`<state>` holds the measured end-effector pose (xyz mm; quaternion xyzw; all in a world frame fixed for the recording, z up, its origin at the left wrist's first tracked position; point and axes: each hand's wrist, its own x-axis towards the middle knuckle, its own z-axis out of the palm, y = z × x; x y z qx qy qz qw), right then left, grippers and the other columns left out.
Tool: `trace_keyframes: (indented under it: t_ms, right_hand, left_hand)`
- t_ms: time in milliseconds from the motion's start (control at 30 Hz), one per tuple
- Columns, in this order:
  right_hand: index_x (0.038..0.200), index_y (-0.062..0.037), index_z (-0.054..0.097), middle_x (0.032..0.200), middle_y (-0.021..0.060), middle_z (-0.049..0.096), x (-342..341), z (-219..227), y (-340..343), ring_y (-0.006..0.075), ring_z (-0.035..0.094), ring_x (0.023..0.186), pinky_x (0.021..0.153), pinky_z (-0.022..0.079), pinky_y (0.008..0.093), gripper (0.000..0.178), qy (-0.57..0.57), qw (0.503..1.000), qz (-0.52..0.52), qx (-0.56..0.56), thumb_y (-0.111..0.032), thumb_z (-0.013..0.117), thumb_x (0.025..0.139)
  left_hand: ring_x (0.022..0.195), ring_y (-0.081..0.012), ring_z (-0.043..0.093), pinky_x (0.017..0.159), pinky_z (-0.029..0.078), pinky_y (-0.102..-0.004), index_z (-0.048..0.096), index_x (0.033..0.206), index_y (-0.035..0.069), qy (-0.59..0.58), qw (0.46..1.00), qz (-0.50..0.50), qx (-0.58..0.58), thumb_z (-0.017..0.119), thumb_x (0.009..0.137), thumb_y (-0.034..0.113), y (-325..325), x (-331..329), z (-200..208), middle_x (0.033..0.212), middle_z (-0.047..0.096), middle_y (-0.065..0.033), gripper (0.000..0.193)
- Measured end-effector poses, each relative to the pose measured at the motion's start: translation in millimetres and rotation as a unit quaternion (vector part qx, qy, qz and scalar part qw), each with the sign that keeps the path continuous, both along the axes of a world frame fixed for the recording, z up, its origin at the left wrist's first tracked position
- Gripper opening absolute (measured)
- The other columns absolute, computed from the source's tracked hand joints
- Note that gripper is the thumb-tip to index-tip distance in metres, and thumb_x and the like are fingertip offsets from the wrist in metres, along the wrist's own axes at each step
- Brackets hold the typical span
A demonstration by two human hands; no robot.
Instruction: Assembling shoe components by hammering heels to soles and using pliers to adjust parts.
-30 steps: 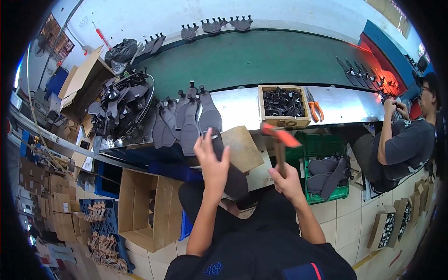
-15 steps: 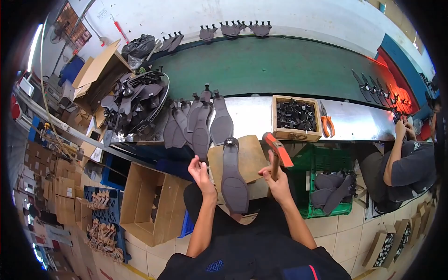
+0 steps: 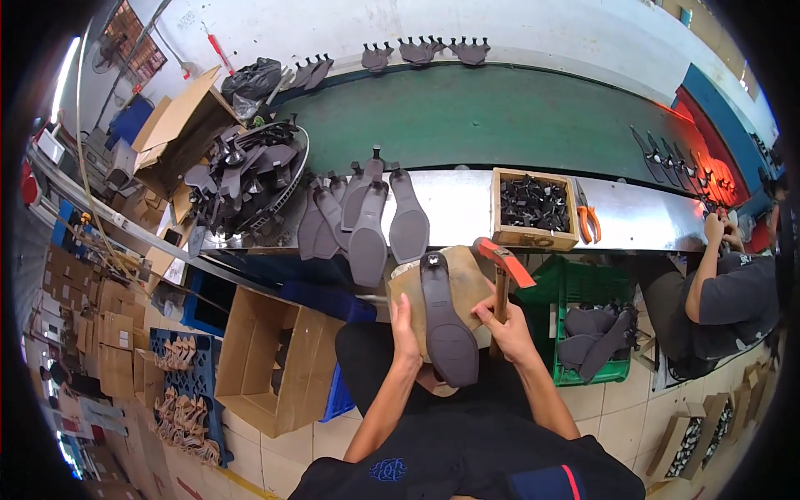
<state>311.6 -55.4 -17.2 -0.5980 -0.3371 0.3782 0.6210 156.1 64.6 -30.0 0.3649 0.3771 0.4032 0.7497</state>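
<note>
Tabletop (image 3: 458, 204) lies beyond the left grip (image 3: 406, 335) and right grip (image 3: 510, 331); between them, a board (image 3: 408, 287) bears the sole (image 3: 450, 329), long axis running away from the body, about equally near both, with bare board either side. Left fingers are extended, holding nothing visible; right grip is wrapped round the hammer (image 3: 510, 267).

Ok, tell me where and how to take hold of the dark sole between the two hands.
Take the dark sole, probably best, by the left edge of its broad end, from the person's left. That end points toward the body, the narrow heel end away, and the edge is uncovered. The left hand is open beside it, while the right hand holds the hammer.
</note>
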Motion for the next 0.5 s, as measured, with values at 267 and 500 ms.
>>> trace_keyframes:
  t_ms: [267,500]
  right_hand:
    - [0.093,-0.0012,0.069,0.112,0.0114,0.066,-13,9,-29,0.0235,0.039,0.141,0.111,0.029,0.0389,0.025,0.018,0.996,-0.046,-0.076,-0.026,0.069,0.096]
    - [0.098,-0.001,0.07,0.098,0.0043,0.066,-17,10,-16,0.0157,0.056,0.092,0.087,0.044,0.0322,0.031,-0.028,0.993,-0.016,-0.111,-0.032,0.069,0.096]
  left_hand:
    - [0.119,-0.0206,0.056,0.101,0.045,-0.0337,0.043,0.144,0.005,0.052,0.994,-0.086,0.039,0.045,0.106,0.037,5,3,4,0.131,0.057,-0.011,0.05]
    - [0.123,-0.0312,0.056,0.103,0.043,-0.0357,0.041,0.146,-0.004,0.317,0.893,-0.045,0.317,0.045,0.106,0.023,32,-10,15,0.136,0.055,-0.023,0.048]
